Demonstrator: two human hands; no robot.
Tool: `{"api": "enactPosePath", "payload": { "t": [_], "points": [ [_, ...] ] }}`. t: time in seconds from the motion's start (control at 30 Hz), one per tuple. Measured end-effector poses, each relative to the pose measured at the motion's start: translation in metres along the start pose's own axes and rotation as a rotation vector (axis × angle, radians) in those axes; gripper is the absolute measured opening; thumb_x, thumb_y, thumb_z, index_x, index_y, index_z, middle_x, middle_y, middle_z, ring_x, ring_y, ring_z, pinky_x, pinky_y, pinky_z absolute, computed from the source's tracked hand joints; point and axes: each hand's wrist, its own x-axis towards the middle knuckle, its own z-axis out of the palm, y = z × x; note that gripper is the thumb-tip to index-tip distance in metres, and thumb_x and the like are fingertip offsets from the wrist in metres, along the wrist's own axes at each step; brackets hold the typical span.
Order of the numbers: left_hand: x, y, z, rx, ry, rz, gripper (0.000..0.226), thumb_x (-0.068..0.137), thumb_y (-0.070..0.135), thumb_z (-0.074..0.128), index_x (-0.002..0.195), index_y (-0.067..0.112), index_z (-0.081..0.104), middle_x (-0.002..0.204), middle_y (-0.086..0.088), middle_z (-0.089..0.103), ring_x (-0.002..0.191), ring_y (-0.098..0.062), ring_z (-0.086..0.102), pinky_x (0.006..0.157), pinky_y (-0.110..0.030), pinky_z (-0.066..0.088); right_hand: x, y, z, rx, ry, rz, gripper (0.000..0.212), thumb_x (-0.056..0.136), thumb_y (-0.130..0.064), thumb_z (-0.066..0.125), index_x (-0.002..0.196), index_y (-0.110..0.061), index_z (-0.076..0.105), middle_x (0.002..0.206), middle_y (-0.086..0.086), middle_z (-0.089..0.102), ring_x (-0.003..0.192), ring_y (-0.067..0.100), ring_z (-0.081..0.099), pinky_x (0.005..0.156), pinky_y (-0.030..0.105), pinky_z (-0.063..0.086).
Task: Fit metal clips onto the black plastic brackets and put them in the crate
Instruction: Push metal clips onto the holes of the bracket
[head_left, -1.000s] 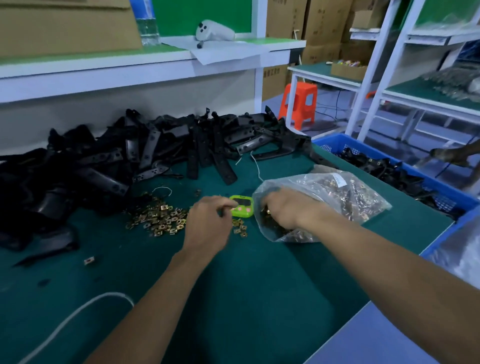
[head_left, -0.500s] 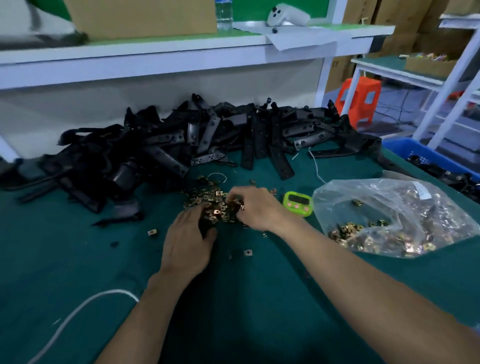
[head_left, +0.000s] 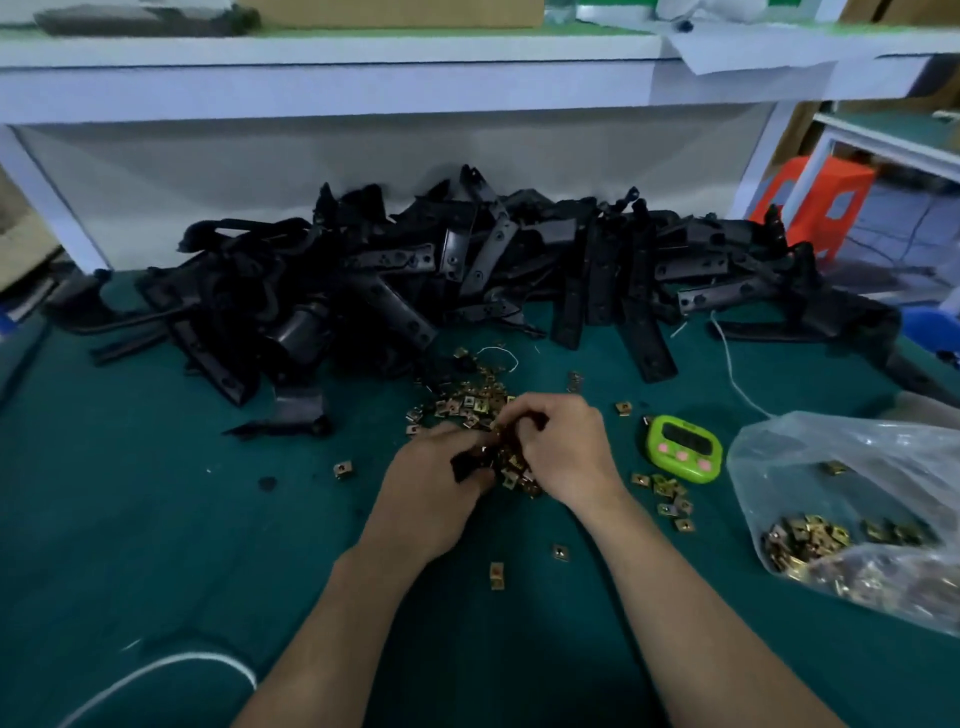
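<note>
Clips gathered mid-table

Loose metal clips (head_left: 470, 402) lie on the green table (head_left: 156, 519), just before the heap of black brackets (head_left: 467, 270). Our right hand (head_left: 566, 447) curls round a cluster of them; our left hand (head_left: 431, 483) grips a small black piece (head_left: 465, 464) beside it. To the right sit a green timer (head_left: 683, 447) and a clip bag (head_left: 857, 499).

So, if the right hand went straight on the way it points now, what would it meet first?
The right hand points away and leftward. It would probably meet the loose metal clips first, then the pile of black brackets. Depth is unclear.
</note>
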Motion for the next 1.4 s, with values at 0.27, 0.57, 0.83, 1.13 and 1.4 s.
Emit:
{"api": "enactPosePath", "payload": {
  "t": [0.27, 0.57, 0.83, 1.13, 1.4],
  "points": [
    [-0.002, -0.009, -0.008, -0.068, 0.191, -0.052, 0.022, 0.09, 0.012, 0.075, 0.096, 0.033, 0.082, 0.082, 0.026, 0.073, 0.079, 0.003, 0.066, 0.071, -0.008, 0.048, 0.026, -0.005, 0.006, -0.055, 0.006, -0.076, 0.035, 0.093, -0.005, 0.061, 0.084, -0.035, 0.078, 0.087, -0.023, 0.073, 0.083, -0.01, 0.063, 0.068, -0.002, 0.042],
    [-0.007, -0.017, -0.022, -0.144, 0.406, -0.178, 0.031, 0.094, 0.018, 0.07, 0.118, 0.037, 0.073, 0.081, 0.031, 0.066, 0.079, 0.007, 0.065, 0.065, -0.006, 0.047, 0.083, -0.063, 0.045, -0.329, -0.287, -0.222, 0.04, 0.084, -0.033, 0.075, 0.123, -0.03, 0.067, 0.113, -0.001, 0.067, 0.104, 0.02, 0.061, 0.09, 0.035, 0.05],
    [-0.008, -0.02, -0.028, 0.079, 0.283, -0.164, 0.023, 0.082, 0.026, 0.075, 0.099, 0.043, 0.077, 0.088, 0.016, 0.077, 0.08, -0.006, 0.068, 0.071, -0.023, 0.053, 0.061, -0.053, 0.018, 0.304, 0.154, -0.222, 0.013, 0.095, -0.02, 0.065, 0.084, -0.028, 0.068, 0.076, -0.013, 0.069, 0.068, 0.003, 0.063, 0.062, 0.015, 0.046],
    [-0.002, -0.021, -0.022, -0.12, 0.268, -0.2, 0.029, 0.088, 0.018, 0.077, 0.11, 0.037, 0.077, 0.085, 0.028, 0.065, 0.079, 0.03, 0.052, 0.068, 0.009, 0.035, -0.02, -0.037, -0.018, -0.219, 0.431, -0.322, 0.035, 0.084, -0.011, 0.073, 0.116, -0.026, 0.068, 0.108, -0.007, 0.07, 0.088, 0.014, 0.067, 0.085, 0.031, 0.057],
    [-0.001, -0.014, -0.021, -0.41, 0.238, -0.173, 0.027, 0.092, 0.009, 0.072, 0.103, 0.033, 0.079, 0.092, 0.022, 0.075, 0.089, 0.01, 0.067, 0.079, -0.008, 0.05, -0.049, -0.039, 0.0, -0.234, 0.154, -0.118, 0.039, 0.097, -0.065, 0.038, 0.108, -0.038, 0.063, 0.079, -0.013, 0.071, 0.078, 0.018, 0.067, 0.072, 0.037, 0.053]
  ]
}}
